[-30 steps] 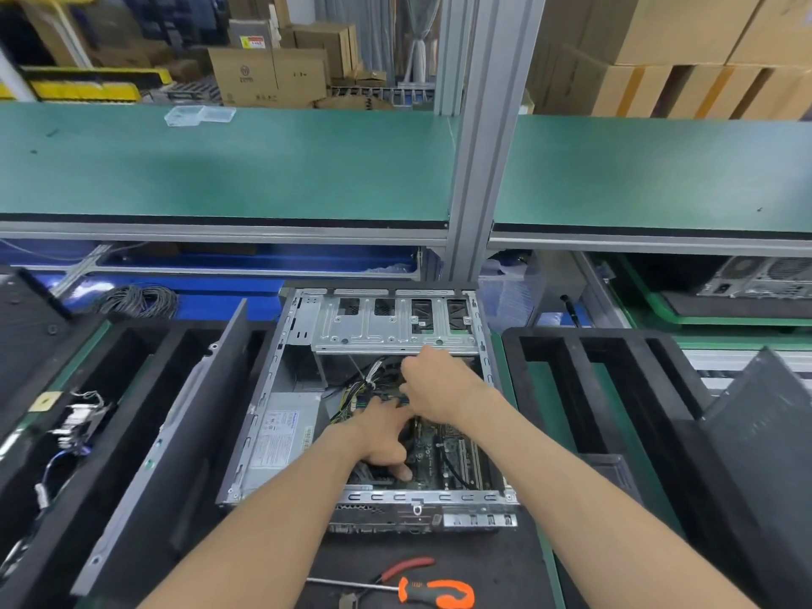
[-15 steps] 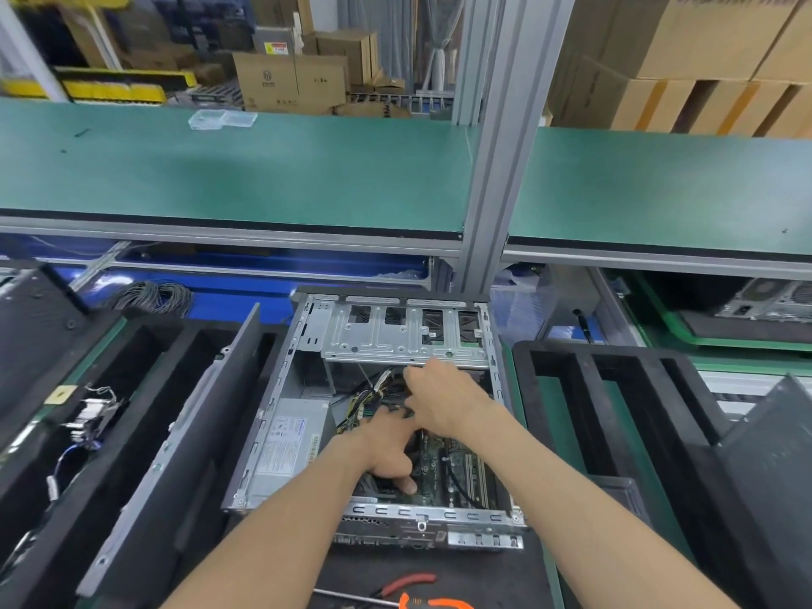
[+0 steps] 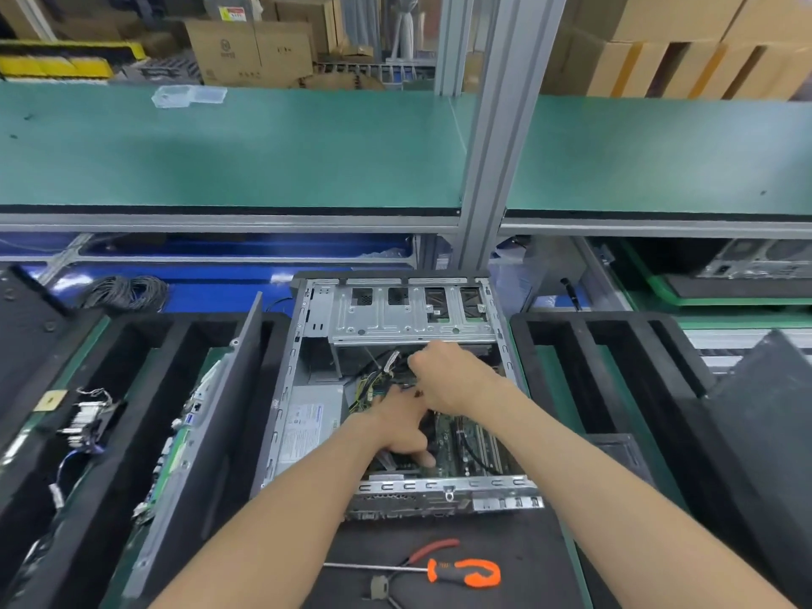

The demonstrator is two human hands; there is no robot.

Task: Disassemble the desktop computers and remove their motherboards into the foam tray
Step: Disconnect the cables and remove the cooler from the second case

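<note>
The motherboard [image 3: 474, 437] is braced inside the open computer case [image 3: 307, 389] by the left hand [image 3: 402, 426], fingers spread flat, so that a cable [image 3: 389, 367] just beyond can be pulled by the right hand [image 3: 448, 375] (its grip is hidden). The foam tray [image 3: 567, 345] waits to the right.

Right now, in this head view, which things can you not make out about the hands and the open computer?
- What the right hand holds: its curled fingers face away, over the cables.
- Most of the motherboard: both hands and forearms cover it.
- What the left hand touches: only its thumb shows, on the board.
- The pliers: their lower part is cut off by the bottom edge.
- The power supply label: too small to read.
</note>
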